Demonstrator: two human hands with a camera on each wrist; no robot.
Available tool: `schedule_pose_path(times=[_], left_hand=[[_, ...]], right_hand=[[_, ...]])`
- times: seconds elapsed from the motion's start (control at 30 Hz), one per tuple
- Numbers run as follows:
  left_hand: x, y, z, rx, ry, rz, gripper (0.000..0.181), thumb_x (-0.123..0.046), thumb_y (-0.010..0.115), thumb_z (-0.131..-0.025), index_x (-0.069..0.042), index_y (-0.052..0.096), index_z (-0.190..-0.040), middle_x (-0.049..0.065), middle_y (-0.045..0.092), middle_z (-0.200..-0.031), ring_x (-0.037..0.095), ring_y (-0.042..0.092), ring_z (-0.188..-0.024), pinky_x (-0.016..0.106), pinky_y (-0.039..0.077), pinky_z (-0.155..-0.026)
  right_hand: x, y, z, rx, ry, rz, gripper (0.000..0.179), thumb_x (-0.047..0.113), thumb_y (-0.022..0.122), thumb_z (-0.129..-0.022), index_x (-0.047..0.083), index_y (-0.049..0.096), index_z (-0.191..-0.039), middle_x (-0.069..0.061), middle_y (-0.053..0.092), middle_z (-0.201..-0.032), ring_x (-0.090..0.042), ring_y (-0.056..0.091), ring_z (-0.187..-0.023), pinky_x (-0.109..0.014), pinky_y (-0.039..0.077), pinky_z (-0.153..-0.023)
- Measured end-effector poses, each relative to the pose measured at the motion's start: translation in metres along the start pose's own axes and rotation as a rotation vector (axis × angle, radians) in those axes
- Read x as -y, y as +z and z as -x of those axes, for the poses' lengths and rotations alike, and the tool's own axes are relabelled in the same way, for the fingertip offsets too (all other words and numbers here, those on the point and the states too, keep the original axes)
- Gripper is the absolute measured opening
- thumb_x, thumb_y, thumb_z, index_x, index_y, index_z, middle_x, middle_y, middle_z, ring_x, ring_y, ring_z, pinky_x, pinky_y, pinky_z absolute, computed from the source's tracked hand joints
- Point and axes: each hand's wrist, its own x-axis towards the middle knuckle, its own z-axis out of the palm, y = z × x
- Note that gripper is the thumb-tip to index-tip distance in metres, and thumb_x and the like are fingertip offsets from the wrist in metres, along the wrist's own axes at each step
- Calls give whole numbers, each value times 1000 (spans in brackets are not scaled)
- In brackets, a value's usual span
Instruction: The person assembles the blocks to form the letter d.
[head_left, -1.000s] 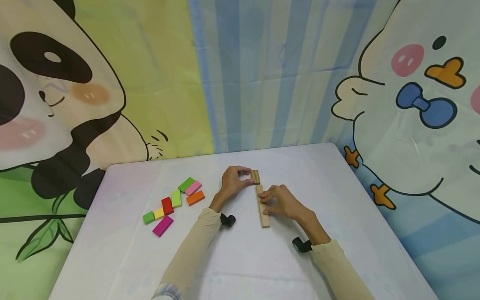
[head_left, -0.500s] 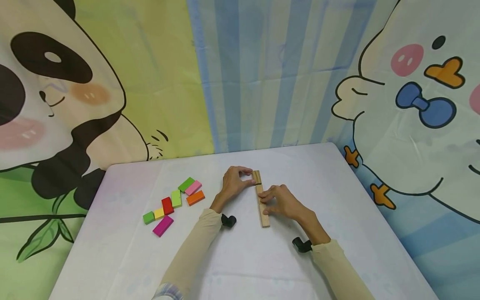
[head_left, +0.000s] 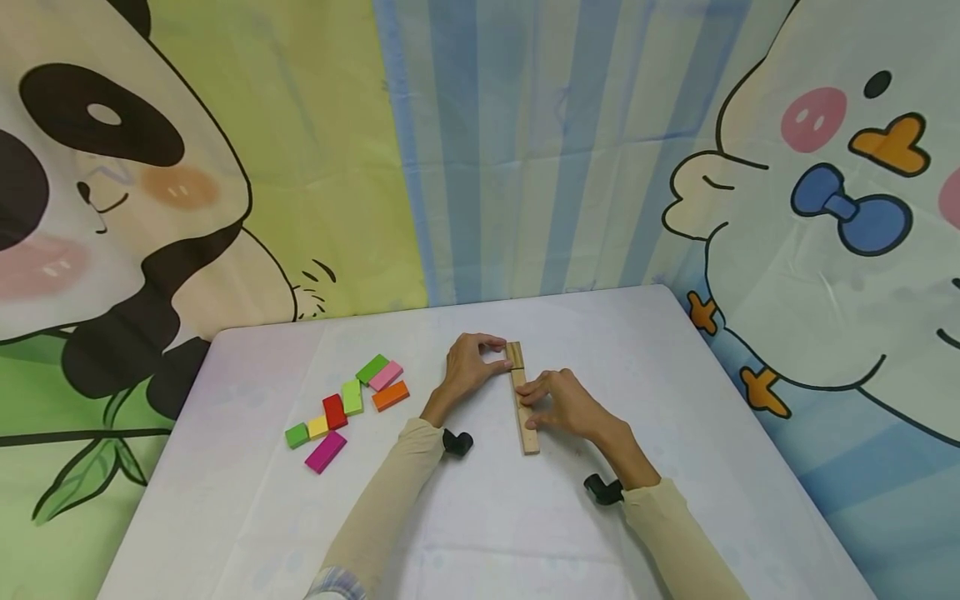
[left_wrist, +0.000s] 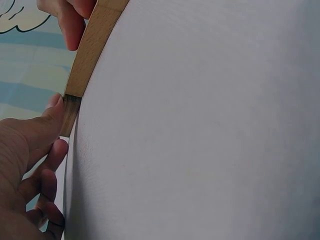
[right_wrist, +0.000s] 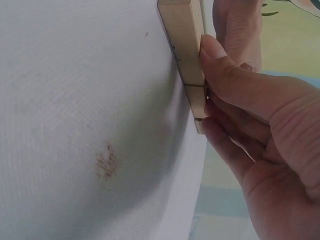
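Observation:
A short, striped wooden block (head_left: 514, 356) lies end to end with a pale wooden strip (head_left: 527, 433) on the white table. A seam crosses the strip in the right wrist view, so it looks like pale wooden blocks (right_wrist: 182, 45) in a row. My left hand (head_left: 467, 367) holds the striped block from its left, thumb low and fingers near the far end. From the right, my right hand (head_left: 566, 406) holds the pale blocks, fingertips at their upper part and thumb farther down. In the left wrist view, the left thumb (left_wrist: 54, 107) presses beside the joint.
Several coloured blocks lie left of my hands, among them a red block (head_left: 335, 411), an orange block (head_left: 391, 396) and a magenta block (head_left: 326, 452). Black wrist cameras (head_left: 457, 442) jut from both wrists. A cartoon-printed curtain (head_left: 517, 167) rises behind the white table (head_left: 480, 533).
The striped block has shifted slightly right with my left hand, coming into line with the pale strip and closing the gap to it. My right hand has stayed almost still.

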Motion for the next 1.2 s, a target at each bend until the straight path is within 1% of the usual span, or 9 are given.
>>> schedule_pose_path(times=[0.33, 0.47, 0.6, 0.83, 0.93, 1.0, 1.1, 1.2], left_hand=[[-4, -3, 1, 17, -16, -2, 37, -29, 97, -85, -18, 86, -118, -3, 84, -106, 21, 71, -108, 44, 53, -96], [-4, -2, 1, 19, -8, 1, 37, -29, 96, -85, -18, 85, -118, -4, 84, -106, 22, 70, -106, 43, 53, -95], [-3, -2, 1, 21, 2, 4, 38, -30, 95, -86, -18, 85, -120, -3, 84, -108, 23, 69, -104, 42, 52, -93], [1, -6, 2, 34, -2, 44, 44, -31, 94, -87, -15, 82, -126, 0, 83, -114, 23, 67, -108, 42, 51, -95], [2, -14, 4, 37, -10, 55, 43, -30, 93, -89, -15, 81, -128, 1, 83, -116, 24, 67, -107, 43, 51, -94], [3, -21, 7, 37, -16, 39, 39, -30, 91, -91, -15, 82, -127, 0, 83, -116, 24, 67, -107, 42, 51, -93], [4, -34, 13, 40, -31, -6, 33, -30, 89, -93, -17, 83, -124, -2, 83, -114, 22, 67, -106, 41, 51, -92], [6, -49, 20, 53, -27, -51, 31, -29, 88, -95, -17, 84, -123, -1, 82, -112, 22, 67, -107, 40, 50, -90]], right_hand=[[-3, 1, -1, -5, -11, 22, 40, 11, 97, -80, 2, 83, -117, -8, 79, -133, -34, 72, -129, -55, 54, -113], [-3, 0, -1, -8, -3, 21, 40, 11, 97, -80, 3, 83, -117, -8, 79, -133, -34, 72, -130, -56, 53, -113], [-2, 0, -1, -9, -6, 22, 40, 10, 97, -80, 2, 83, -117, -9, 79, -133, -34, 72, -130, -56, 53, -113], [-2, 0, 0, -10, -17, 22, 40, 10, 97, -80, 1, 83, -117, -9, 79, -132, -35, 72, -129, -57, 53, -114], [-2, 1, 0, -8, -27, 24, 40, 11, 97, -80, 1, 83, -116, -10, 79, -132, -36, 72, -129, -58, 52, -114], [-1, 0, 0, -10, -29, 24, 40, 11, 97, -80, 1, 83, -116, -10, 79, -132, -36, 72, -128, -58, 53, -114], [-1, 0, 0, -10, -24, 20, 40, 10, 97, -80, 1, 83, -116, -11, 79, -132, -36, 72, -128, -58, 53, -114], [-1, -1, -1, -3, -6, 16, 41, 11, 97, -80, 1, 83, -117, -10, 79, -133, -36, 72, -128, -57, 52, -115]])
